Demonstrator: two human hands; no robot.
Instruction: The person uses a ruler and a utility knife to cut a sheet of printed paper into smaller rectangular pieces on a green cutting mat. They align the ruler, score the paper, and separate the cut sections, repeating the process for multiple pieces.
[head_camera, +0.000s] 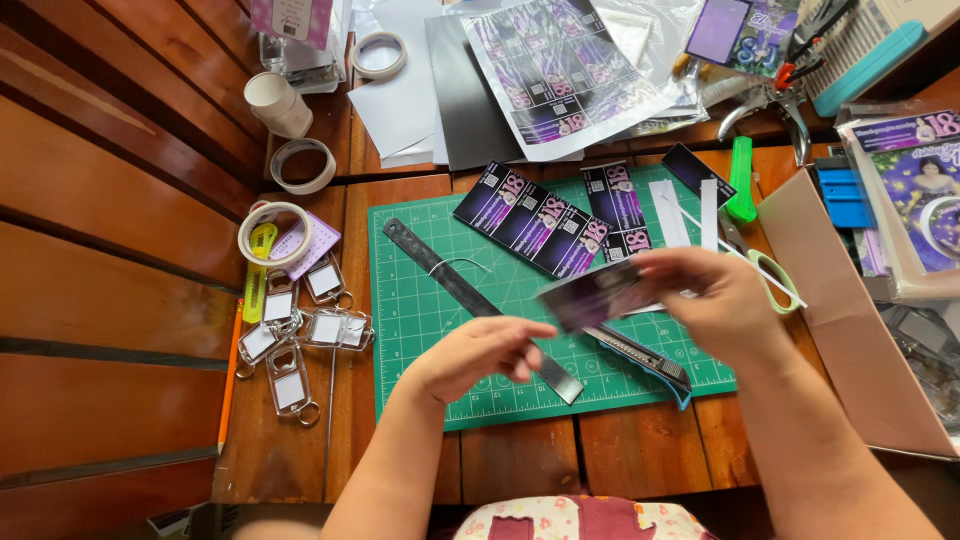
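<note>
Wooden surface (130, 330) carries a green mat (420, 300). A dark card (590, 295) is pinched in the right hand (720, 300); left hand (480, 355) fingers curl loosely, empty, near a ruler (470, 295). Trimming seems underway; careful alignment is called for.

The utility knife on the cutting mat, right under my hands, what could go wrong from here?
The utility knife lies directly under your right hand, which holds a small dark card; lowering that hand could meet the blade, if it is out. The metal ruler sits under your left hand and could get knocked, shifting the printed strips.
</note>
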